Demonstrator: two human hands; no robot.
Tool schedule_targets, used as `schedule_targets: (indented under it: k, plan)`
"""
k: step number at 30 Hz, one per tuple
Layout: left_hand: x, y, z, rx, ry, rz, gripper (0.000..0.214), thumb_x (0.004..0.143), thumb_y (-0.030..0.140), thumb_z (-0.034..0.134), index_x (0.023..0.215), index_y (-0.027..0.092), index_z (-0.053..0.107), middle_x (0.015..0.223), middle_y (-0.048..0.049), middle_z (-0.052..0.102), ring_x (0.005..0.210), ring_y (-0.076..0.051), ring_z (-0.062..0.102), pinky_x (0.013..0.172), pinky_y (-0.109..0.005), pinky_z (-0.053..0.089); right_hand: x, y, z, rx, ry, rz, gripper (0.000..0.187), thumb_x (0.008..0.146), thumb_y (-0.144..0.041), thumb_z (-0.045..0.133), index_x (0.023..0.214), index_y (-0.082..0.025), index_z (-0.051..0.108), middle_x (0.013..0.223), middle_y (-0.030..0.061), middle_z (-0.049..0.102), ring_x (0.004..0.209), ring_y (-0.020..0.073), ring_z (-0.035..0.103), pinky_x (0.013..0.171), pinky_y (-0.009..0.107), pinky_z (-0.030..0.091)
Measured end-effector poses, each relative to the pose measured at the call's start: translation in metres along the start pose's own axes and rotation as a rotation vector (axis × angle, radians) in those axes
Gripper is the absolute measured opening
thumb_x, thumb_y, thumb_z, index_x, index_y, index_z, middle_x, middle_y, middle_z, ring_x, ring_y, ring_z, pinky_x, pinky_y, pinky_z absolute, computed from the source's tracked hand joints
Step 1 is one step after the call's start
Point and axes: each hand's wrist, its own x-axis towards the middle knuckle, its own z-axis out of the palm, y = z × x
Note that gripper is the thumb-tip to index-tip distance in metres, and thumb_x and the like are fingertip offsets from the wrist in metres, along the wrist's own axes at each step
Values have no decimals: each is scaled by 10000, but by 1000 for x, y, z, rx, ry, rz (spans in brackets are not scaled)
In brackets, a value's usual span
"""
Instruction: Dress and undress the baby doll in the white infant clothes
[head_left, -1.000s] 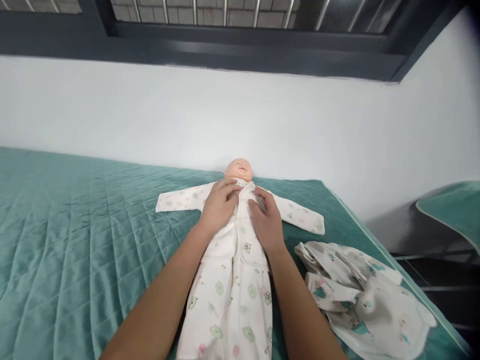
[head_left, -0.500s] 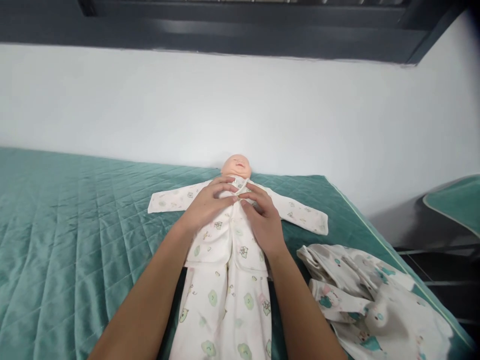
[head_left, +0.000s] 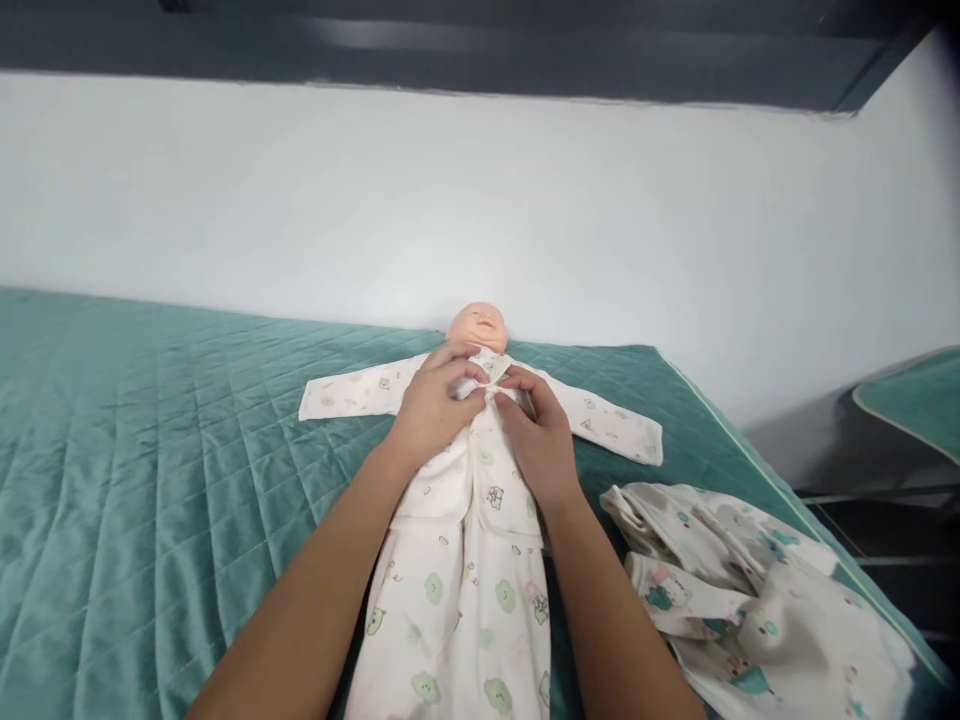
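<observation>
A baby doll (head_left: pixel 478 326) lies on its back near the wall, its head showing above the collar. It wears a white baby jacket (head_left: pixel 504 500) with small animal prints, sleeves spread to both sides. Matching white pants (head_left: pixel 457 620) with green prints stretch below the hem. My left hand (head_left: pixel 441 400) pinches the jacket's front edge at the upper chest, thumb and fingers closed. My right hand (head_left: pixel 538 430) grips the opposite front edge, fingertips almost meeting the left ones. Whatever fastener lies between the fingertips is too small and covered to make out.
A green quilted bedspread (head_left: pixel 187 480) lies under everything. Crumpled white printed baby clothes (head_left: pixel 757 600) rest at the right, beside the bed's edge. Behind the doll stands a white wall (head_left: pixel 375 200), with a dark frame (head_left: pixel 487 50) above. Green fabric (head_left: pixel 915 400) shows at far right.
Both hands stay at the upper chest, and their fingertips have drawn closer together on the jacket's front edges. The view has shifted slightly.
</observation>
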Motion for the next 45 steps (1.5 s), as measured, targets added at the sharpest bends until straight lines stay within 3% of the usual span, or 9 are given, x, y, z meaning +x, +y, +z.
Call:
schedule_targets:
  k: [8, 13, 19, 23, 27, 31, 37, 40, 45]
  plan:
    - [-6, 1, -3, 18, 9, 118, 210, 921, 239, 555, 883, 218, 761, 1338, -66, 639, 1297, -204, 550, 1131, -380, 406, 1, 3, -1, 61, 14, -35, 90, 831, -318, 642, 843, -229, 648, 1206, 50, 687, 1164, 229, 603, 1084, 424, 409]
    - [-32, -3, -5, 72, 58, 123, 248, 947, 299, 542, 1089, 240, 736, 1335, -61, 654, 1294, -198, 544, 1161, -408, 372, -11, 0, -6, -50, -6, -92, 109, 839, -334, 622, 830, -229, 653, 1289, 79, 646, 1266, 238, 549, 1118, 439, 387]
    - [-44, -6, -12, 22, 4, 48, 161, 903, 292, 596, 804, 210, 693, 1378, -57, 617, 1333, -225, 504, 1192, -451, 327, -18, -4, -11, -134, -112, -136, 89, 839, -286, 605, 812, -264, 687, 1385, 38, 598, 1361, 250, 477, 1142, 465, 373]
    - [-41, 0, -21, 12, -125, 3, 133, 905, 299, 611, 849, 237, 714, 1468, -30, 537, 1423, -240, 399, 1224, -478, 270, -15, -4, -12, -167, -158, -147, 164, 836, -240, 577, 771, -281, 722, 1393, -3, 596, 1373, 263, 466, 1184, 492, 315]
    - [-43, 4, -27, -29, -219, -36, 50, 865, 269, 664, 880, 260, 711, 1544, -4, 442, 1493, -251, 288, 1151, -458, 403, -15, -6, -11, -195, -160, -133, 210, 829, -198, 553, 762, -290, 729, 1385, -23, 600, 1377, 269, 459, 1195, 514, 288]
    - [-46, 5, -25, -28, -206, -46, 47, 843, 225, 673, 850, 261, 704, 1545, -4, 434, 1500, -261, 276, 1069, -448, 490, -17, -9, -9, -227, -174, -120, 215, 823, -184, 544, 748, -290, 714, 1387, -30, 599, 1381, 271, 450, 1196, 526, 281]
    - [-46, 5, -21, 3, -159, -27, 65, 827, 194, 686, 793, 246, 702, 1517, -15, 472, 1477, -260, 328, 1198, -510, 344, -16, -18, -17, -302, -343, -156, 16, 834, -292, 680, 844, -291, 692, 1510, -19, 499, 1461, 273, 358, 1222, 527, 239]
    - [-46, 3, -22, -13, -166, -15, 58, 848, 225, 681, 799, 244, 704, 1523, -16, 470, 1476, -268, 331, 1205, -524, 322, -15, -20, -23, -310, -431, -149, 86, 836, -370, 722, 867, -293, 697, 1561, -20, 443, 1484, 277, 331, 1229, 529, 231]
    - [-46, 1, -24, -1, -194, 27, 88, 885, 288, 664, 818, 235, 689, 1530, -30, 465, 1482, -267, 319, 1232, -511, 254, -12, -17, -25, -301, -431, -155, 94, 858, -387, 704, 843, -295, 714, 1567, -31, 443, 1493, 280, 327, 1234, 543, 229]
